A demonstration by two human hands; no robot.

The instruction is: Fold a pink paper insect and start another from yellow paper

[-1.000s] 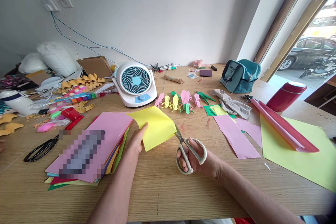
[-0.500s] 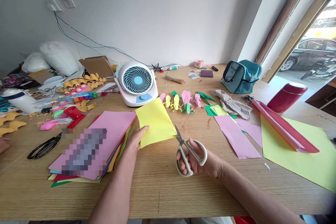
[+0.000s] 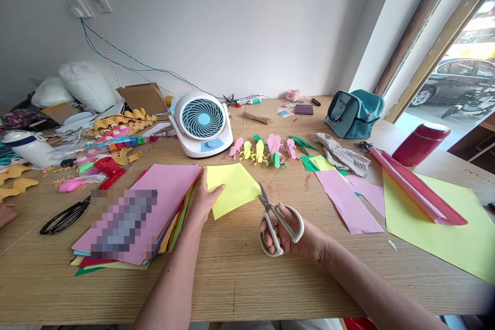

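Note:
My left hand (image 3: pixel 208 196) grips the left edge of a yellow sheet of paper (image 3: pixel 235 185), thumb on top and fingers behind. A pair of scissors (image 3: pixel 276 232) with cream handles is in my right hand (image 3: pixel 290 240), my thumb through one loop and fingers through the other. Its blades point away from me, slightly parted, close by the sheet's right corner. Just left of my left forearm lies a stack of coloured paper (image 3: pixel 174 178), pink on top, with a blurred patch over part of it.
Folded paper figures (image 3: pixel 274 149) stand beside a white fan (image 3: pixel 203 118). Pink strips (image 3: pixel 348 201), a grey cloth (image 3: pixel 344 152), a red tumbler (image 3: pixel 421 144) and a blue bag (image 3: pixel 353 113) are on the right. Black-handled scissors (image 3: pixel 65 216) and another person's hand (image 3: pixel 6 214) are at left.
The yellow sheet has dropped lower and tilted flatter toward the table. My left hand has shifted its hold along the edge, while the scissors stay nearly where they were.

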